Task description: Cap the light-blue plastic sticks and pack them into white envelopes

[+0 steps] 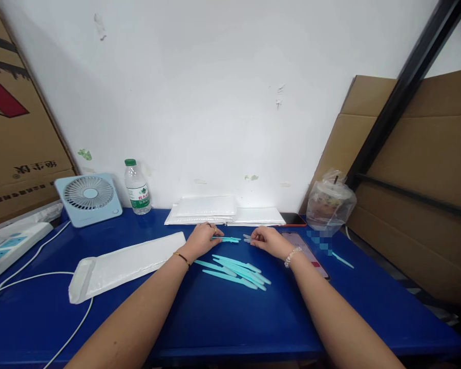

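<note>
My left hand (pixel 204 240) is closed on slim turquoise sticks (pixel 230 239), whose ends point right. Across a small gap, my right hand (pixel 267 241) pinches small translucent pieces (pixel 247 238) that point left. Nearer to me, between my forearms, several turquoise blade-shaped sticks (pixel 236 271) lie in a loose pile on the blue table (pixel 230 323). A white padded envelope (pixel 126 264) lies to the left of my left hand. Beyond both hands, white packets (pixel 205 207) are stacked by the wall.
A blue fan (pixel 88 197), a green-capped bottle (pixel 137 189) and a power strip (pixel 17 248) with white cables are on the left. Right are a phone (pixel 305 251), another phone (pixel 294 220), a bagged drink cup (pixel 330 202) and a lone turquoise stick (pixel 342 260).
</note>
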`<state>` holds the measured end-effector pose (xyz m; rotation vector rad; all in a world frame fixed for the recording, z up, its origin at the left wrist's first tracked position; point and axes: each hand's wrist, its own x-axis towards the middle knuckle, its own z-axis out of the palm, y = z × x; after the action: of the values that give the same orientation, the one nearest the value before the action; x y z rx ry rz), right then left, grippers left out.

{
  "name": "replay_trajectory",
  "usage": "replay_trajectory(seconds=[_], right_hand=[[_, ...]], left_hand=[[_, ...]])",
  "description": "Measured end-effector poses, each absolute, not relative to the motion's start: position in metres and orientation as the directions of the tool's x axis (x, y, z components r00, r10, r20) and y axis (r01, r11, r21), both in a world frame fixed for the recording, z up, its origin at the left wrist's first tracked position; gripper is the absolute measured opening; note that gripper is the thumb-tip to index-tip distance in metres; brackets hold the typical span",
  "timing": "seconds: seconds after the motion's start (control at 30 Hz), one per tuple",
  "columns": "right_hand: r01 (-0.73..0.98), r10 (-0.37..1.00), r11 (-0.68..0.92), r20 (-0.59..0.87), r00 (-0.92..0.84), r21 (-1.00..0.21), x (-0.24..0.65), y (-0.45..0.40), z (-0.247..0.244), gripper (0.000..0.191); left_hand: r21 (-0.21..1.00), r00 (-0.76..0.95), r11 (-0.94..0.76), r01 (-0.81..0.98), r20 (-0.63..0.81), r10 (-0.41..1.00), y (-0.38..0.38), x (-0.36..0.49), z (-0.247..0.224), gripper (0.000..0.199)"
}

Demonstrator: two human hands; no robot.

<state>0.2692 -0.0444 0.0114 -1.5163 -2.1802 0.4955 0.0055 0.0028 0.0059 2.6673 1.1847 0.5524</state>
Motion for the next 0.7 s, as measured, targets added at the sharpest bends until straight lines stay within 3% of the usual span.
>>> replay_trajectory(seconds=[0.1,0.2,0.27,0.47,0.6,0.7], right_hand=[[0.753,0.915,0.343,0.017,-0.404,-0.561,0.268,-0.054,0.017,0.019],[0.721,0.834,0.366,-0.137,-0.535,-0.588,0.261,-0.064,0.021,0.023],[0.73,0.817,0.39,-0.153,-0.555,-0.561,0.257,-0.067,0.021,0.02],[0.776,0.857,0.48,0.03,-0.515,-0.409,0.25,-0.065,0.021,0.005],[0.749,0.871,0.483,0.163,-0.463,-0.454,0.245,-0.063,0.021,0.005],[0.727,0.868,0.492,0.208,-0.451,-0.479,0.246,-0.059,0.019,0.007]], left_hand=[[0.317,0.598,-0.659,0.682,0.276,0.752,0.001,0.003,0.004,0.039],[0.363,0.609,-0.657,0.66,0.252,0.752,0.001,0.004,-0.002,0.036],[0.399,0.624,-0.663,0.633,0.244,0.742,0.001,0.005,-0.004,0.033],[0.429,0.612,-0.689,0.585,0.325,0.721,-0.012,0.01,0.01,0.037],[0.381,0.736,-0.778,0.5,0.286,0.613,-0.022,0.019,0.017,0.031],[0.332,0.75,-0.778,0.533,0.241,0.616,-0.017,0.021,0.013,0.025]])
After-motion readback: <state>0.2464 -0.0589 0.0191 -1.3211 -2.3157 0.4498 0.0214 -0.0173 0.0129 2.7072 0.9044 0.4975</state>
